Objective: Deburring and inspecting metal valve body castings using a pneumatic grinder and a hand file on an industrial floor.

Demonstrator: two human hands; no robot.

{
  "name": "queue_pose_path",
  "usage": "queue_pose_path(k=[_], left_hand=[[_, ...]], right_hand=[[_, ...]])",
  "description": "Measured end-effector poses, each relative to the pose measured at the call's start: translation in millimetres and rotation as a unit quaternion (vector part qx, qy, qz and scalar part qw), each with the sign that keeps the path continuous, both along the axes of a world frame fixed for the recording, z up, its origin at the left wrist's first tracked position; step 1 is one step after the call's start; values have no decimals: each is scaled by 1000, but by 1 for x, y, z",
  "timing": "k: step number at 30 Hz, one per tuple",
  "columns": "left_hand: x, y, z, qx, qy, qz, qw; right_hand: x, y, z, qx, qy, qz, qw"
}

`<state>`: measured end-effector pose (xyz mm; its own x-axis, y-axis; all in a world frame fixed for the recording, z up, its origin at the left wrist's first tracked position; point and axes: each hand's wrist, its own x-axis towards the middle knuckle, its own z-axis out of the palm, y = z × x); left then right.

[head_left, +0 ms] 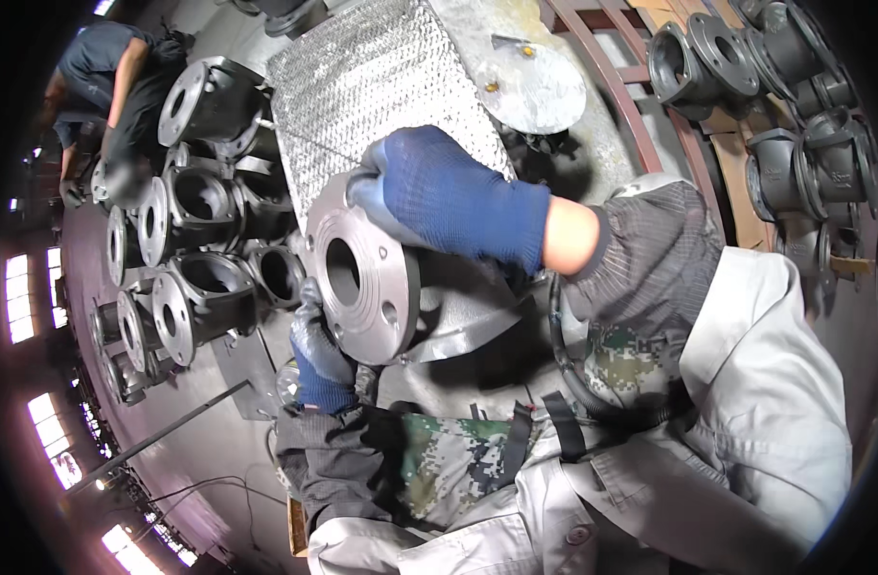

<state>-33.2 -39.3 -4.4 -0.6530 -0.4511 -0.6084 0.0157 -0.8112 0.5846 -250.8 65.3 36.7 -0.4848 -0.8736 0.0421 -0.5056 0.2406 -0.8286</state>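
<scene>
A grey cast-metal valve body with round bolt-holed flanges is in front of me, tilted so one flange faces left. Over the upper rim of that flange, my right hand, in a blue glove, curls its fingers and grips it. Lower down, my left hand, in a blue and grey glove, is closed against the flange's lower left edge. Part of its fingers is hidden behind the casting. Beyond the valve body lies a bright metal plate with a raised pattern.
Several similar valve bodies stand in rows at left; more castings sit on wood at far right. A round metal disc and reddish metal frame are at upper right. Another person bends over at upper left.
</scene>
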Motion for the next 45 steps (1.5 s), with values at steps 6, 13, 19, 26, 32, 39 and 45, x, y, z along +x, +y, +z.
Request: queue_pose_path(k=[6, 13, 19, 26, 32, 39, 45], left_hand=[[-35, -10, -8, -292, -31, -120, 948], [-22, 47, 46, -400, -152, -142, 893], [1, 77, 15, -691, -203, -188, 667], [-59, 111, 25, -768, -31, -177, 614], [-214, 151, 100, -712, -12, -297, 636], [-403, 237, 151, -516, 198, -295, 780], [-472, 331, 105, -897, 217, -218, 318]], right_hand=[[-44, -1, -18, -43, 3, 8, 999], [2, 21, -52, -85, -65, -152, 983], [-3, 97, -65, -115, -103, -177, 972], [-38, 169, -38, -133, -144, -239, 951], [-127, 249, 6, -225, -96, -318, 916], [-265, 329, 14, -444, 6, -445, 778], [-294, 380, 34, -102, 263, -697, 659]])
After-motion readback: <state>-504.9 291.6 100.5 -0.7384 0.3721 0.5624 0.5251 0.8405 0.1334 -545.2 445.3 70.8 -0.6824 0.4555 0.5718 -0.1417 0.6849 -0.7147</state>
